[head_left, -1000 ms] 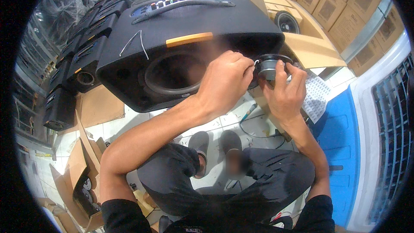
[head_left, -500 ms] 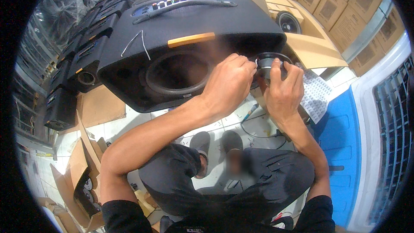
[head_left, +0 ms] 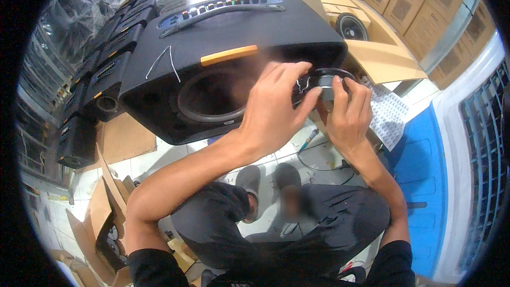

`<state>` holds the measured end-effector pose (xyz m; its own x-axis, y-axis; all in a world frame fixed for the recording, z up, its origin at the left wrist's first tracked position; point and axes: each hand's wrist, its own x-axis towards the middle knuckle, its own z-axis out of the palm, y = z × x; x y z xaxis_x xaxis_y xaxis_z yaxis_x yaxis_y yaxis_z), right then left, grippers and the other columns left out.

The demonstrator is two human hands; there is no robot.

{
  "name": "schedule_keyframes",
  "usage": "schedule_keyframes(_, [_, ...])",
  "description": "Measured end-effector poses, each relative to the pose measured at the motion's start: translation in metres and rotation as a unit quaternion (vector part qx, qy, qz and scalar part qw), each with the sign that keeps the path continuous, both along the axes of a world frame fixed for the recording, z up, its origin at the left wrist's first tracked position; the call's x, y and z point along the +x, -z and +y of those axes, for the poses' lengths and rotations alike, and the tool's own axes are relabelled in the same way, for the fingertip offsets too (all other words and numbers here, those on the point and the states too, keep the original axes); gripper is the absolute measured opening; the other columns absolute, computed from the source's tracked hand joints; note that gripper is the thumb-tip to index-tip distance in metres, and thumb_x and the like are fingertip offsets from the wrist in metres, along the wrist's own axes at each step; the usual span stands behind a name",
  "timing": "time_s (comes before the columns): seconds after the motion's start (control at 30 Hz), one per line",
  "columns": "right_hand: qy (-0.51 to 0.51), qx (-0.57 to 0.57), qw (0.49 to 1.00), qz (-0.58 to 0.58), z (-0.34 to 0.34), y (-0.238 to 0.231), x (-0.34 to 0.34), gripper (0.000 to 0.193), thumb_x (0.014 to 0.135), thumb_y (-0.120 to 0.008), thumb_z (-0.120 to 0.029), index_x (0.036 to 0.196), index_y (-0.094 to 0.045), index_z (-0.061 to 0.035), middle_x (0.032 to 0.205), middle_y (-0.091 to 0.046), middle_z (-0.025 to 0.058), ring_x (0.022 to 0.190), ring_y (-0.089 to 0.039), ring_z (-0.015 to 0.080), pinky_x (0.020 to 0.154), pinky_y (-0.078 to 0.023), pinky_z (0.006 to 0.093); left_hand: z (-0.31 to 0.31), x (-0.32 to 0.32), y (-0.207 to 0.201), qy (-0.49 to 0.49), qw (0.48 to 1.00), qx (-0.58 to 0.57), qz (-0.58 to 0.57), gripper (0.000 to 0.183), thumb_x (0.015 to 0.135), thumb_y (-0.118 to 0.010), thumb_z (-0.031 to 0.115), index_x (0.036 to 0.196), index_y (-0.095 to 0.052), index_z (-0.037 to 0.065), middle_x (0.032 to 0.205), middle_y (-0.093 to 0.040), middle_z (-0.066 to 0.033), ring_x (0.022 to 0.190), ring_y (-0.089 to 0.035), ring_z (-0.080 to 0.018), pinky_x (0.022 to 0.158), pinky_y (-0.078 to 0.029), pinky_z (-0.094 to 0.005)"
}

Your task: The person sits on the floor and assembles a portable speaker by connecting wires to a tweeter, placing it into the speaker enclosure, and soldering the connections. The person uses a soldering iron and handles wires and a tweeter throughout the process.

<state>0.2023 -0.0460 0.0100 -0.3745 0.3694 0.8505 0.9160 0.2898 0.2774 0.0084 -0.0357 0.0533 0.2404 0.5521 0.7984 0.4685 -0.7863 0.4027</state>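
A round speaker driver [head_left: 325, 82] with a dark rim and grey magnet is held at the right front corner of a large black speaker cabinet [head_left: 281, 31]. Fingers of my right hand [head_left: 348, 110] grip its magnet. Beside the driver, my left hand [head_left: 273, 105] has its thumb and fingers apart, close to a thin pale wire [head_left: 303, 84] at the driver's edge. Whether that hand touches the wire, I cannot tell. The cabinet's front has a large round opening [head_left: 210, 98], partly behind my left hand. An orange strip [head_left: 228, 56] lies along its upper front edge.
A bent wire [head_left: 169, 59] lies on the cabinet top. Another driver [head_left: 350, 26] sits in an open carton [head_left: 390, 64] at the right. A soldering-iron-like tool [head_left: 308, 139] with a cord is on the floor. Black cabinets [head_left: 109, 82] line the left; a blue panel [head_left: 417, 180] stands right.
My left hand has opened from a pinch at the driver's edge, its thumb now apart from the fingers. The right hand keeps the driver, which has tilted slightly. The view has shifted a little.
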Motion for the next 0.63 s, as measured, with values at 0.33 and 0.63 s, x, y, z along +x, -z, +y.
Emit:
schedule_keyframes(0.33, [-0.124, 0.159, 0.979, -0.039, 0.026, 0.023, 0.002, 0.014, 0.094, -0.066, -0.009, 0.104, -0.06, -0.0016, 0.112, -0.062, 0.0213, 0.108, -0.061, 0.0367, 0.088, -0.062, 0.0417, 0.014, 0.01, -0.023, 0.069, 0.961, -0.268, 0.01, 0.071, 0.09, -0.075, 0.038, 0.136, -0.049, -0.01, 0.129, -0.063, -0.0286, 0.113, -0.067, -0.0334, 0.095, -0.054, -0.039])
schedule_keyframes(0.63, [-0.252, 0.136, 0.952, -0.105, 0.034, 0.052, -0.001, 0.035, 0.094, -0.072, -0.026, 0.122, -0.052, -0.0177, 0.117, -0.052, 0.0116, 0.12, -0.053, 0.0298, 0.094, -0.059, 0.0412, 0.02, -0.018, -0.033, 0.124, 0.867, -0.466, 0.126, 0.078, 0.094, -0.069, 0.043, 0.144, -0.042, -0.01, 0.14, -0.055, -0.0307, 0.13, -0.057, -0.0354, 0.11, -0.044, -0.0391])
